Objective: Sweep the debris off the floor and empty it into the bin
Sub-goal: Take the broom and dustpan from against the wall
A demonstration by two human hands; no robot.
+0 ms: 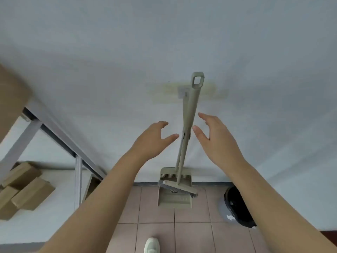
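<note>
Both hands are raised toward the wall, one on each side of the broom handle. The left hand (152,138) is spread, fingers loosely curled and thumb stretched toward the handle, holding nothing; its thumb tip lies just beside the shaft without clearly touching it. The right hand (216,137) is likewise spread, fingers apart and slightly bent, empty, its thumb just beside the other side of the shaft.

The broom (188,115) stands nearly upright against the white wall (109,52), its long axis running from floor to top, leaning a little so the looped end points up and slightly right. Its head (179,187) rests in the dustpan (175,196), lying crosswise and tilted, bristle side down. The dustpan stands on the tiled floor (155,216) at the wall's foot, its comb-toothed back against the wall and its open mouth toward the person.

On the floor to the right, near the wall, is the bin (235,207), lined with a black bag and partly hidden behind the right forearm. At left stands a metal shelf frame (54,128) with cardboard boxes (23,189) below. A pale shoe (151,245) shows at the bottom edge.
</note>
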